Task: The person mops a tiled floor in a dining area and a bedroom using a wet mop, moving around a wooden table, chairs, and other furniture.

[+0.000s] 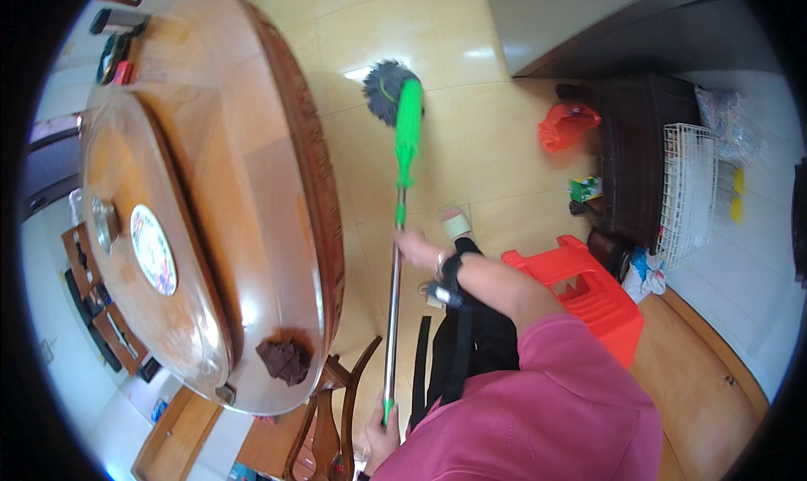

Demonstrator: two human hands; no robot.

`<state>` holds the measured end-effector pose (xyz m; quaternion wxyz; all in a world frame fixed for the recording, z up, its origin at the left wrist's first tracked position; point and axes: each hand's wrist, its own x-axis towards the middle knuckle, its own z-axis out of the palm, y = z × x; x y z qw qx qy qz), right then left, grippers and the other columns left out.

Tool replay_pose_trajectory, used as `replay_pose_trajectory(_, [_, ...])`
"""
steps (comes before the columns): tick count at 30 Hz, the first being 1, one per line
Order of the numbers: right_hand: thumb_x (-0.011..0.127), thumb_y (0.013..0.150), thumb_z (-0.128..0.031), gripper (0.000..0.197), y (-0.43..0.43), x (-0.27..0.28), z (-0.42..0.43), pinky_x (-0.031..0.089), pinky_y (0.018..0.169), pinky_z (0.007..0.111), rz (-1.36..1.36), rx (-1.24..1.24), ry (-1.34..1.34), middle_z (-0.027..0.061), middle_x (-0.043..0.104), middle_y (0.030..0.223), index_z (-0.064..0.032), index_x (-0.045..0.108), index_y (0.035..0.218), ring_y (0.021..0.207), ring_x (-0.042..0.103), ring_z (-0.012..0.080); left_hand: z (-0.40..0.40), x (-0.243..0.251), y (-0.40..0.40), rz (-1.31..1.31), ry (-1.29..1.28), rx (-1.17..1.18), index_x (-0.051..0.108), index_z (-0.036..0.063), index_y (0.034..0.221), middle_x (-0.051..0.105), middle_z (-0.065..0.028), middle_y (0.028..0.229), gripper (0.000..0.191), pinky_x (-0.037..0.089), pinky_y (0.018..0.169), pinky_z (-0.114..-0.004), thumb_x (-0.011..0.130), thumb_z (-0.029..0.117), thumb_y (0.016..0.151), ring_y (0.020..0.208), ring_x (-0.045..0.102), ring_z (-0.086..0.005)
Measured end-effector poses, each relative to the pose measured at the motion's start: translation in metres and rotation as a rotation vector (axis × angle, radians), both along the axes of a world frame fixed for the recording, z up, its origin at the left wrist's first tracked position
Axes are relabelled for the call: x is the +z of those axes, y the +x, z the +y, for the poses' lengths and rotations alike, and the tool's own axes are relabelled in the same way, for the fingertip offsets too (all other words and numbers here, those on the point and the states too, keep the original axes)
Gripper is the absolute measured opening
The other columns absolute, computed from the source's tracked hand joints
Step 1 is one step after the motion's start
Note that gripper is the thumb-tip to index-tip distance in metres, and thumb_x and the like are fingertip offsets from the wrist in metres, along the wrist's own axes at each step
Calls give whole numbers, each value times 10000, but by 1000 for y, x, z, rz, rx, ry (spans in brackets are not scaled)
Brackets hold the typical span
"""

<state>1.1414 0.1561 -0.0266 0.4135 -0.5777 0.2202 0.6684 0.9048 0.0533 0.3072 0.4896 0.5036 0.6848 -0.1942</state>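
Note:
A mop with a steel pole [393, 304] and a green plastic sleeve [408, 118] stretches up the view. Its grey strand head [384, 93] lies on the tiled floor. My right hand [416, 248] is closed around the pole just below the sleeve, with a dark strap and a small device at the wrist. Lower down, my left hand [382, 440] grips the pole's green end [388, 408]. A wooden table [271, 185] with a clear cover stands to the left of the mop, a crumpled brown cloth [285, 360] near its edge.
A red plastic stool [586, 292] stands at my right. Beyond it are a dark wooden cabinet [633, 159], a red plastic bag [567, 127] and a white wire basket [687, 194]. A wooden chair [328, 412] is by the table's near end. My slippered feet [455, 224] are right of the pole.

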Motion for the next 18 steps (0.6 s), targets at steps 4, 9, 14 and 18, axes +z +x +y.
replay_pose_trajectory(4, [598, 740, -136, 197, 147, -28, 88, 465, 417, 367, -341, -124, -6, 113, 540, 636, 6, 469, 785, 505, 558, 227, 66, -69, 135, -274, 258, -210, 419, -26, 1225, 606, -117, 843, 405, 443, 675, -253, 513, 114, 856, 761, 537, -91])
replay_pose_trajectory(9, [591, 738, -59, 146, 275, -32, 124, 441, 377, 342, -668, -114, -63, 117, 534, 598, 47, 506, 790, 455, 533, 202, 112, -86, 278, -320, 346, -449, 380, 2, 1251, 552, -220, 600, 438, 459, 504, -360, 500, 113, 844, 541, 591, -320])
replay_pose_trajectory(14, [610, 726, -74, 193, 273, -18, 91, 464, 399, 350, -835, -11, -125, 128, 547, 618, 57, 501, 817, 470, 561, 215, 84, -73, 270, -354, 411, -600, 357, -1, 1259, 503, -253, 567, 477, 415, 439, -372, 520, 68, 817, 470, 532, -357])
replay_pose_trajectory(18, [618, 723, -102, 249, 191, -1, 46, 488, 463, 350, -894, 125, -107, 169, 568, 671, 57, 465, 839, 530, 594, 248, 55, -56, 193, -294, 419, -702, 344, 0, 1264, 511, -249, 564, 504, 418, 433, -400, 538, 67, 804, 502, 553, -373])
